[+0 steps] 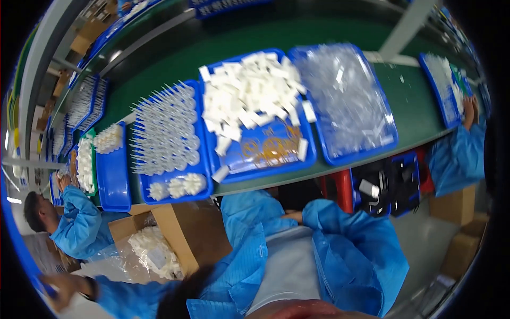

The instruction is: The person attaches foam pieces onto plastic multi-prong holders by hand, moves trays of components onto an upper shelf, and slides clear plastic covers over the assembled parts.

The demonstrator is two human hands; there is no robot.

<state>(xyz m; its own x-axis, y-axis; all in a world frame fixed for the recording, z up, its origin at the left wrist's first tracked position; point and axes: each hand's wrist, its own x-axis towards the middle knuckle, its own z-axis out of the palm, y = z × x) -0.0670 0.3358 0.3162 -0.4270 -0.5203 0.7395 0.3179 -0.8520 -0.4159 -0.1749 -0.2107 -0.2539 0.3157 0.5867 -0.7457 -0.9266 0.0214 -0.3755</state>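
My left arm stretches out to the lower left. My left hand, with a dark band at the wrist, is closed around a blue thing, too blurred to name. My right hand rests low in my lap, mostly covered by the blue sleeve, its fingers hidden. Ahead on the green bench lies a blue tray heaped with white blocks. Left of it, another tray has rows of clear parts with thin upright tips and white toothed pieces. On the right, a third tray carries clear plastic pieces.
An open carton with bagged white parts stands below the bench on the left. Co-workers in blue sit at far left and far right. A blue tray, a red stool and a metal post are nearby.
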